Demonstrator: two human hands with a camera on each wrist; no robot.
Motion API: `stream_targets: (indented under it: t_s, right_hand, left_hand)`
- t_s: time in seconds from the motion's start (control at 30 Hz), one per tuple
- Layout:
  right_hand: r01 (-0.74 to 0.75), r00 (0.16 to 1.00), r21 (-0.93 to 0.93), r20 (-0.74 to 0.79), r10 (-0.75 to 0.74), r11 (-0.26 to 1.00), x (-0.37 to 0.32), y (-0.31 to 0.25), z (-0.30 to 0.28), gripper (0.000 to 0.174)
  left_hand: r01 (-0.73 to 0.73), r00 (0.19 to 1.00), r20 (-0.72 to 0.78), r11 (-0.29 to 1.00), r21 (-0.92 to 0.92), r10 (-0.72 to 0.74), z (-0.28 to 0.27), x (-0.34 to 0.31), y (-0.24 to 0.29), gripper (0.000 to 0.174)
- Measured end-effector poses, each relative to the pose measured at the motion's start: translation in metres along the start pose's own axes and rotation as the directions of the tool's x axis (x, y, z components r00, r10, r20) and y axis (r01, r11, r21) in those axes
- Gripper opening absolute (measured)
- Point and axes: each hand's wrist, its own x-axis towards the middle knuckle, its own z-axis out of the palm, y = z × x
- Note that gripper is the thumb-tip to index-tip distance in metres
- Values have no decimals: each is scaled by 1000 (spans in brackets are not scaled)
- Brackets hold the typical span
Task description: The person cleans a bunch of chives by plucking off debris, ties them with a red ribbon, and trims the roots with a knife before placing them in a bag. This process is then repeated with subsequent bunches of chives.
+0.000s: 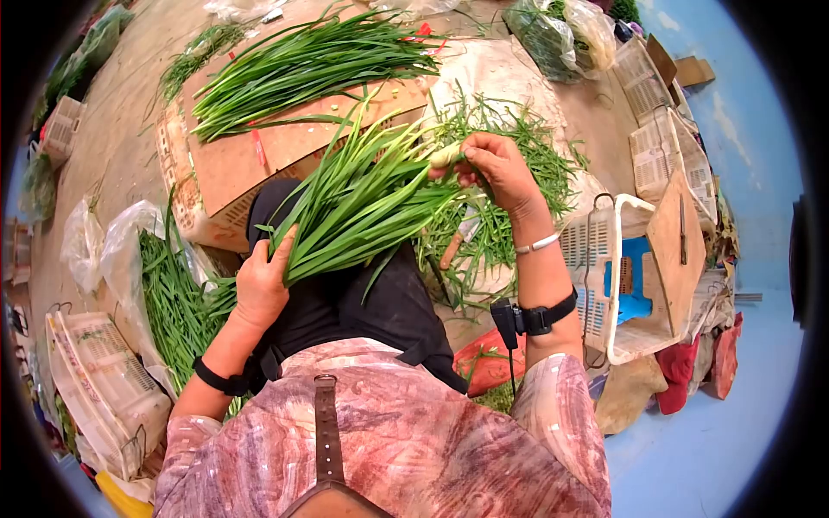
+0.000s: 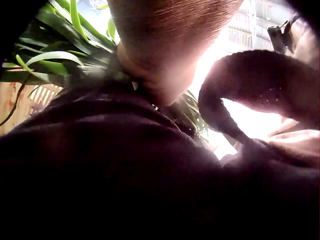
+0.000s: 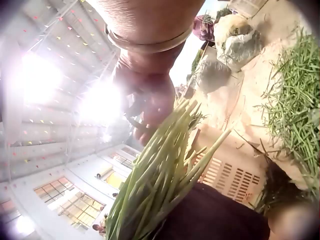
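Note:
A bunch of long green garlic chives (image 1: 367,194) lies slantwise above the person's lap, leaf tips to the lower left. The left hand (image 1: 263,281) grips its leafy end, thumb over the leaves. At the pale stalk ends (image 1: 445,155), the right hand (image 1: 499,168) has its fingers curled and pinches a thin green leaf strip. In the right wrist view, the right hand (image 3: 152,100) is close behind the bunch's pale stalks (image 3: 160,170). Glare washes out its fingertips there. Leaves show beside the dark, blurred left wrist view's forearm, with the left fingers hidden.
More chives (image 1: 311,73) lie on a cardboard-topped crate (image 1: 216,177) ahead. Right of the knees, a wooden-handled knife (image 1: 462,237) lies among scattered trimmings (image 1: 527,155). A plastic bag of greens (image 1: 164,289) is at left. White baskets stand at lower left (image 1: 108,371) and right (image 1: 596,237).

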Motion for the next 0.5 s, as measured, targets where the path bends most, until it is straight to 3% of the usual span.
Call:
stream_targets:
  t_s: [0.07,0.13,0.2,0.3,0.33,0.37,0.43,0.5]
  right_hand:
    - [-199,979,192,84,186,961,5,9,2,12]
    - [-207,978,253,32,206,945,18,19,-20,11]
    - [-188,960,412,-116,256,892,20,15,-40,10]
    - [-35,985,593,-115,128,804,15,16,-101,14]
    - [77,974,501,-221,42,862,11,20,-125,22]
    - [75,974,502,-222,44,862,8,26,-125,22]
    - [-93,929,31,-357,98,995,-3,35,-123,27]
    - [-309,872,-423,-484,75,852,-15,41,-118,34]
  left_hand:
    - [-2,1000,8,999,-37,2,-2,1,-1,73]
    - [10,1000,29,999,-52,-8,-2,0,-2,74]
    - [24,999,42,997,-68,-21,-2,1,-3,75]
    - [42,998,50,997,-68,-38,-1,0,-4,76]
    - [45,998,54,997,-65,-41,0,-1,-5,76]
    - [46,997,61,997,-63,-42,0,-1,-5,76]
    - [87,992,99,991,-102,-77,-3,2,-4,75]
    - [143,983,135,980,-137,-124,-8,6,-5,73]
